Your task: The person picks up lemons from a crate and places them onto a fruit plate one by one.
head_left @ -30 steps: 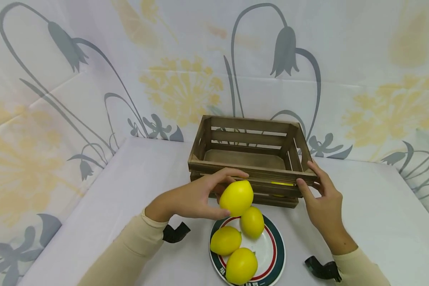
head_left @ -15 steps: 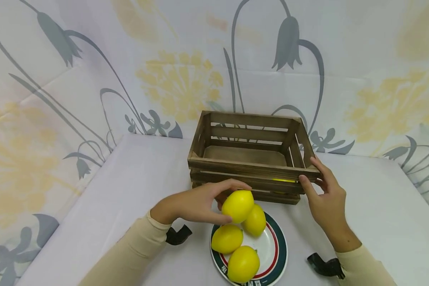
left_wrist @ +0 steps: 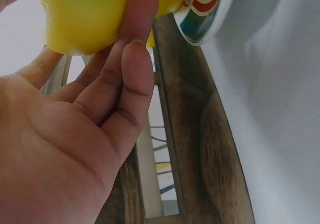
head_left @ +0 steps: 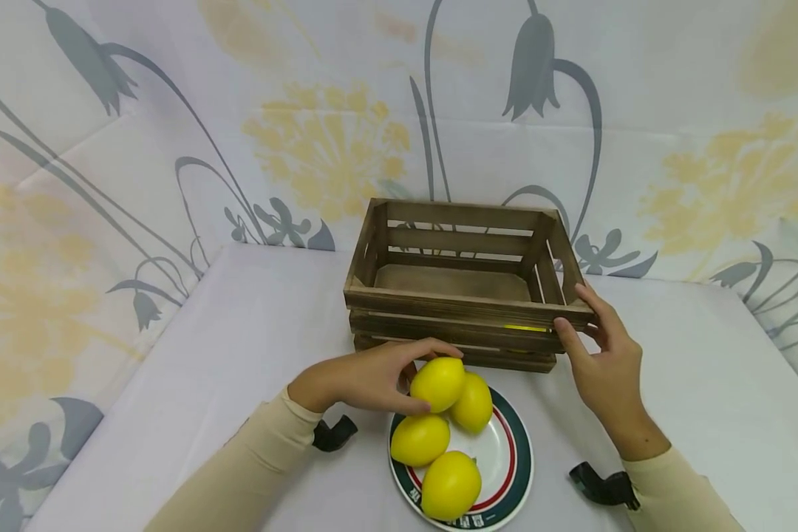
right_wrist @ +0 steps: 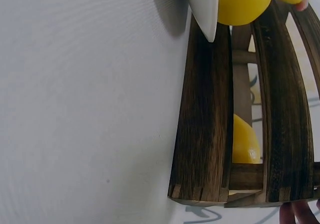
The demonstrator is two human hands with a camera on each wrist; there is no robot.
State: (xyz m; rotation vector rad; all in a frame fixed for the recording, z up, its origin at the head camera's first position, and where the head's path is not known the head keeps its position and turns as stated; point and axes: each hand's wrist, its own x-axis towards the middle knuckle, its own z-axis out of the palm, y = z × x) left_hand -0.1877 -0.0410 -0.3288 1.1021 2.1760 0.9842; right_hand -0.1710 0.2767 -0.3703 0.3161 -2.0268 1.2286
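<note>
My left hand (head_left: pixel 379 378) holds a yellow lemon (head_left: pixel 437 384) between thumb and fingers, over the far left part of a round plate (head_left: pixel 522 458). Beside that lemon sits another lemon (head_left: pixel 473 403) on the plate; whether the two touch I cannot tell. Nearer to me, a left lemon (head_left: pixel 420 440) and a front lemon (head_left: pixel 451 486) lie on it too. My right hand (head_left: pixel 605 373) grips the front right corner of a brown slatted wooden crate (head_left: pixel 439 301), thumb in front. Through the crate's slats in the right wrist view shows a lemon (right_wrist: pixel 245 143).
The crate stands just behind the plate, near a flower-patterned cloth backdrop (head_left: pixel 332 140). A white cloth (head_left: pixel 273 310) covers the table. Black curved pieces show at the left wrist (head_left: pixel 335 434) and the right wrist (head_left: pixel 605 486).
My left hand has lowered the lemon closer to the plate and the lemons on it. My right hand keeps its grip on the crate's corner. The head view has shifted slightly.
</note>
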